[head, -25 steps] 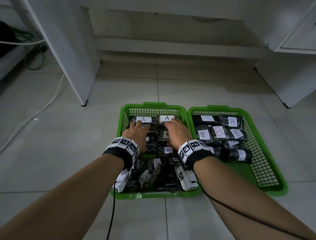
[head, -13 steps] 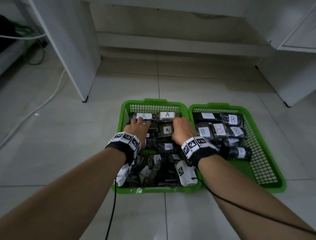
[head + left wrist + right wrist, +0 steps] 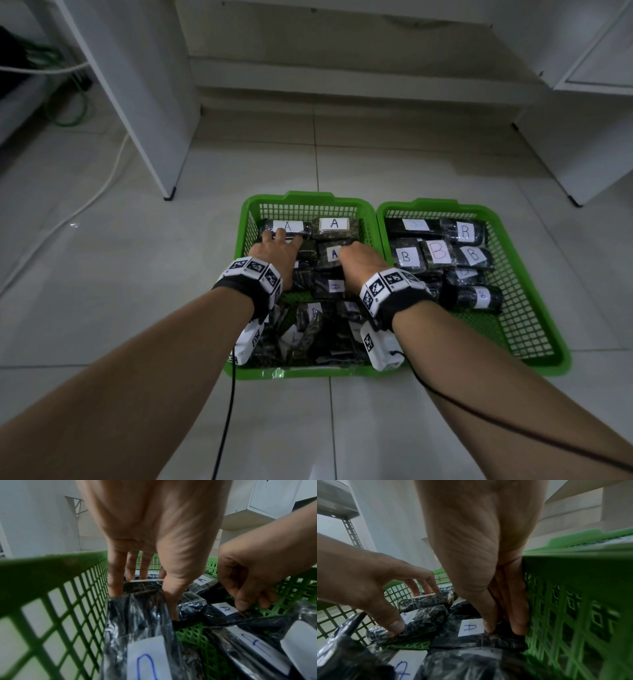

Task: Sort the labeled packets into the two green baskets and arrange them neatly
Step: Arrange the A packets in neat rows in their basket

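in the left basket (image 3: 308, 202) the left hand (image 3: 274, 255) lies spread, fingers straight on the far a packet (image 3: 287, 226); the right hand (image 3: 359, 263) pinches the second-row a packet (image 3: 327, 255). best slide it square, label up, snug against that row

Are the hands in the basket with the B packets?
No, the left hand and right hand are in the left basket on A packets; the B packets lie in the right basket.
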Tool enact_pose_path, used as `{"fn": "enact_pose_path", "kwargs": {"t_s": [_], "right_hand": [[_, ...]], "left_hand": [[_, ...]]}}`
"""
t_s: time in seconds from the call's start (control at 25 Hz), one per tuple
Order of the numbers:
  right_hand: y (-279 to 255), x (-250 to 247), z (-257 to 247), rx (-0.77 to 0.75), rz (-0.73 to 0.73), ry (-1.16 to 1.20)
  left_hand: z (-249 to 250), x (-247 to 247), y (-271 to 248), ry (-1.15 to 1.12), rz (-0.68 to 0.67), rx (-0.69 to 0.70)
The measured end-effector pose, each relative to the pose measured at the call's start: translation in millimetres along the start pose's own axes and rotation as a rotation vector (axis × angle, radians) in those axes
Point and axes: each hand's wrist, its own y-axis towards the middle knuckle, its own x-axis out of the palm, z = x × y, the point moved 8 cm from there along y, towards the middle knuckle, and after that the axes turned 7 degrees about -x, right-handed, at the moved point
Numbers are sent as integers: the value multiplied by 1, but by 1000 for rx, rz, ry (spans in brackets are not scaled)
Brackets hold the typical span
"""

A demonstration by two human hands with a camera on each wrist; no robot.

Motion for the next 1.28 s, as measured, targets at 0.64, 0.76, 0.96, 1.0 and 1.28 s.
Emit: {"fn": "enact_pose_path", "kwargs": {"t_s": [0.64,0.76,0.96,1.0,1.28], "right_hand": [[5,17,3,5,-231,119],[-3,4,3,-12,-241,183],[-23,-3,-3,-26,-323,376],[-27,2,-4,-22,-348,403],[-63,-8,23,135,-230,513]], "left_hand": [[-2,2,4,-3,-6,7],[-6,-2,2,-84,-10,32],[-6,-33,-18,-218,124,111],[-2,-38,-26,-265,147,138],[54,6,-76,-236,-205,246]]}}
